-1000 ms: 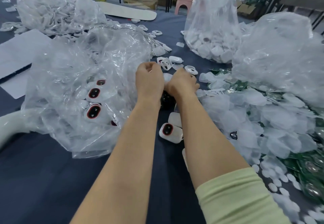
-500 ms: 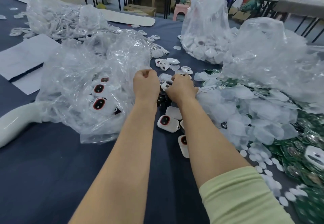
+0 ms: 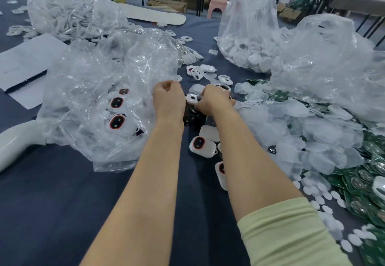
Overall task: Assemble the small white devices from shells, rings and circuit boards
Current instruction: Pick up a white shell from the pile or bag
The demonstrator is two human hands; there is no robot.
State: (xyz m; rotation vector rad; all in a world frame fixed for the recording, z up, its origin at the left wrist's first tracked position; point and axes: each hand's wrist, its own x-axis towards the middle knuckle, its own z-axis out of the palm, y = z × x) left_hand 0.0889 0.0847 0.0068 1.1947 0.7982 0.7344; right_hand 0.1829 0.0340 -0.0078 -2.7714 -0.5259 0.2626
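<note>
My left hand [image 3: 168,97] is a curled fist beside the crumpled bag; whatever is inside it is hidden. Just right of it, my right hand [image 3: 214,101] grips a small white shell [image 3: 191,98] that pokes out between the two hands. Small black parts [image 3: 190,116] lie under my wrists. Two finished white devices with red-ringed black windows [image 3: 203,145] [image 3: 221,172] and a plain white shell [image 3: 209,133] lie between my forearms. Loose white rings [image 3: 225,79] lie just beyond my hands. Green circuit boards [image 3: 366,184] are heaped at the right.
A crumpled clear bag [image 3: 100,82] at the left holds several finished devices. A tall bag of white shells [image 3: 248,42] and another big bag [image 3: 333,63] stand behind. Translucent film pieces [image 3: 291,132] cover the right side. Paper sheets [image 3: 23,63] lie far left.
My hands were pressed together a second ago; now they have drawn slightly apart and the white shell shows between them. The view has tipped a little.
</note>
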